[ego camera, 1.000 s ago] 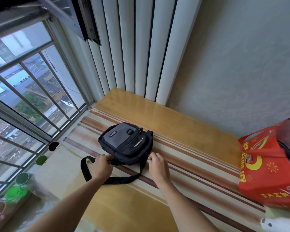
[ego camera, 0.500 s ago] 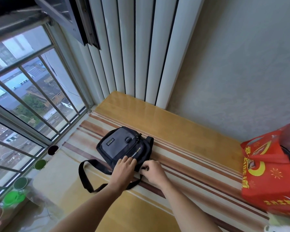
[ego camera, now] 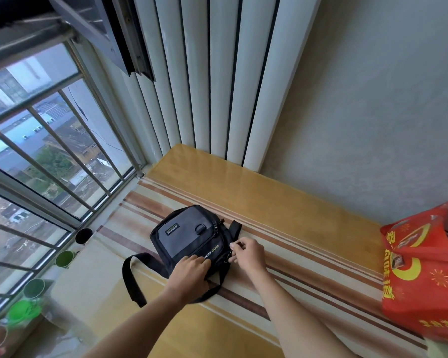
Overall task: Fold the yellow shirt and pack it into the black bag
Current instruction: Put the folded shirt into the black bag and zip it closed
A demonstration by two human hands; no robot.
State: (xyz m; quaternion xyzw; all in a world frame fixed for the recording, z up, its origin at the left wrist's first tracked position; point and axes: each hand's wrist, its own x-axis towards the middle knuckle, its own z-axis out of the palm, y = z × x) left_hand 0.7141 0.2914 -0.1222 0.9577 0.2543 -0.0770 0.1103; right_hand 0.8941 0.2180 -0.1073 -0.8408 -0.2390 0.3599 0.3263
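— Since a second ago both hands have left the strap end of the bag and gone up onto its body; the view has tipped a little too.

— Start with the big things. What lies under it all?

— Wide wooden ledge (ego camera: pixel 282 202) under the window (ego camera: pixel 36 151), with a striped cloth (ego camera: pixel 308 270) spread over it. Its near edge runs out of the frame, so I cannot tell how far it goes.

— And at the right?

— Red bag (ego camera: pixel 422 275) with yellow print, cut off by the frame edge; what it holds is too dark to make out.

— The black bag?

— Bag (ego camera: pixel 189 236) lies flat on the cloth, grey front panel up, near the window side. Its strap (ego camera: pixel 130 277) loops out to the left and passes under the left forearm, so part is hidden.

— The hands?

— Left hand (ego camera: pixel 192 270) presses flat on the bag's near end, fingers spread, gripping nothing I can see. Right hand (ego camera: pixel 248 254) is at the bag's right edge, thumb and forefinger pinched together on something small, likely a zipper pull, but too small to be sure.

— The shirt?

— Nowhere in view; whether it is inside the bag I cannot tell.

— Anything smaller?

— Cups (ego camera: pixel 65 258) along the sill, some green, the nearest ones blurred.
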